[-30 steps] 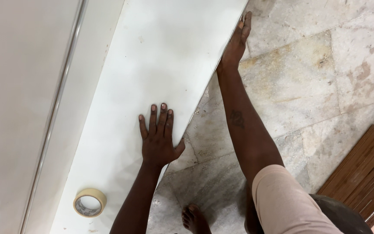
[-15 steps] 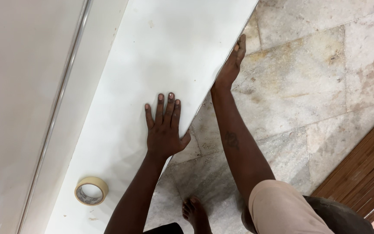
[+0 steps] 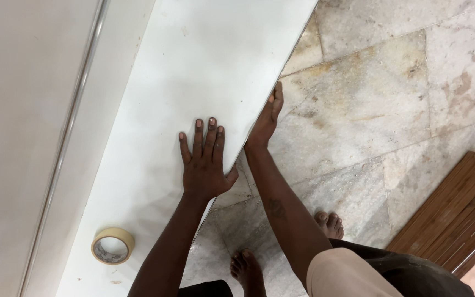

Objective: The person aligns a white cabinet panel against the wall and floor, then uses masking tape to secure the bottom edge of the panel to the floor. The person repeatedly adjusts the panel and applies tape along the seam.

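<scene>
A long white board (image 3: 193,82) runs from 7 o'clock up to 1 o'clock across the view, its top face smooth, matte and faintly smudged. The left hand (image 3: 204,162) lies flat on it near the right edge, palm down, fingers spread and straight, so its grip is open and closes on nothing; the thumb reaches over the board's edge. The right hand (image 3: 265,121) sits at 1 o'clock from the left one, close by, pressed against the board's right edge with the fingers stretched along it; the grip is open too, though whether the fingertips curl beneath the edge cannot be told.

A roll of beige tape (image 3: 112,246) lies flat on the board at 8 o'clock from the left hand, well apart from it. Left of the board stands a white panel with a thin metal strip (image 3: 64,148) running its length. The floor (image 3: 391,99) is pale marble tile with yellowish stains and visible joints. Two bare feet (image 3: 247,269) stand on it at 6 o'clock. A slatted wooden panel (image 3: 457,209) lies at 4 o'clock.
</scene>
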